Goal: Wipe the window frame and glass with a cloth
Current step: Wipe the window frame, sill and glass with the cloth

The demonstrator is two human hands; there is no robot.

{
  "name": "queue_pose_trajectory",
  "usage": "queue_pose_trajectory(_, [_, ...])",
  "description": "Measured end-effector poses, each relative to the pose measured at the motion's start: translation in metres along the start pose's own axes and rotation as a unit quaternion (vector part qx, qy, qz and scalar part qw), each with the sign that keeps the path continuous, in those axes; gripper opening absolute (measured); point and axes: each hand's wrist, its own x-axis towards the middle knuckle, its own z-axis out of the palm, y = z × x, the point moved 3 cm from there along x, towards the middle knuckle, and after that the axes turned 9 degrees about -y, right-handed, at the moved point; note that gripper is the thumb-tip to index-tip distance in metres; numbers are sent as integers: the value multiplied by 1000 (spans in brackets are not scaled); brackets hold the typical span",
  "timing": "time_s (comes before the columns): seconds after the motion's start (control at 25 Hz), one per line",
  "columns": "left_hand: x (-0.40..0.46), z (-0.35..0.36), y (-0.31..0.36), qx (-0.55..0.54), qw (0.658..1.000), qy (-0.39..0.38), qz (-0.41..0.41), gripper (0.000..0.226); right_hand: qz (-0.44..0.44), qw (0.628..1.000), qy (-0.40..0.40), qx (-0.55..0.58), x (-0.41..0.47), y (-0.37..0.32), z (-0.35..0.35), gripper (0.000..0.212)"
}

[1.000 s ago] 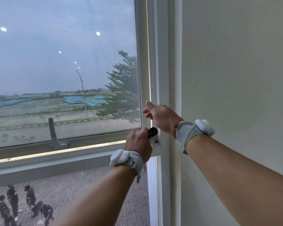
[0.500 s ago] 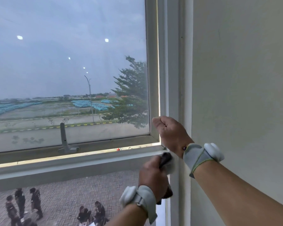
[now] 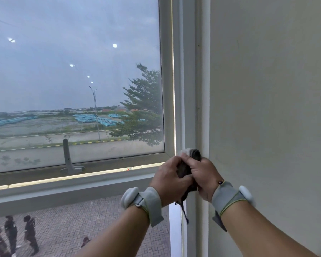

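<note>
**Desk:** What are the two hands doing at the window?

**Photographer:** The left hand point(image 3: 170, 179) and the right hand point(image 3: 202, 176) meet in front of the white vertical window frame point(image 3: 190, 108), both gripping one dark, crumpled cloth point(image 3: 185, 168). The fingers point(image 3: 188, 158) of the right hand curl tightly over its top; the left hand's fingers wrap round it from the other side. A pale patch of the cloth bulges above the knuckles, touching the frame, and a thin dark strand hangs down below the wrists.

**Desk:** Where is that against the window?

**Photographer:** Just beside the lower right corner of the upper glass point(image 3: 72, 80), where the smooth sash meets the upright (a bright line of daylight runs along the sash edge). The glass looks hazy along its lower part, and small square ceiling lights are reflected in it.

**Desk:** Anything else worth naming?

**Photographer:** A slim grey metal window handle point(image 3: 68, 158) stands upright on the bottom rail, well left of the hands. Each wrist carries a grey fabric wristband point(image 3: 150, 204) with a rounded white plastic pod. A plain matte wall point(image 3: 267, 108) fills the right side. Through the lower pane, people in dark clothes point(image 3: 13, 234) stand on brick paving, with a conifer tree point(image 3: 143, 112) and a street lamp seen through the upper pane.
</note>
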Motion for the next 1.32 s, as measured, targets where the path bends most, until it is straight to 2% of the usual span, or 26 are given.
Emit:
queue_pose_trajectory(0.08, [1, -12, -3, -46, 999, -7, -13, 41, -13, 999, 29, -39, 3, 4, -10, 17])
queue_pose_trajectory(0.2, [5, -31, -5, -49, 997, 55, 4, 43, -58, 981, 54, -175, 3, 2, -16, 14])
queue_pose_trajectory(0.24, [6, -37, -7, -35, 997, 70, 3, 44, -79, 964, 63, -247, 1, -1, -17, 14])
queue_pose_trajectory(0.36, [4, -50, -12, 18, 995, 95, -21, 45, -184, 881, 105, -423, -9, -7, -16, 9])
queue_pose_trajectory(0.4, [2, -55, -14, 33, 994, 103, -33, 43, -215, 860, 116, -448, -11, -5, -16, 11])
queue_pose_trajectory(0.48, [1, -65, -17, 49, 993, 103, -42, 35, -235, 843, 124, -468, -11, 1, -17, 16])
queue_pose_trajectory(0.68, [0, -87, -16, 80, 991, 98, -36, 16, -238, 836, 140, -474, -3, 14, -14, 19])
queue_pose_trajectory(1.08, [-11, -113, -30, 129, 986, 93, -48, 11, -210, 828, 128, -504, 12, 44, 2, 16])
queue_pose_trajectory(1.32, [-17, -125, -42, 118, 987, 91, -63, 12, -209, 843, 105, -485, 10, 47, 27, 18])
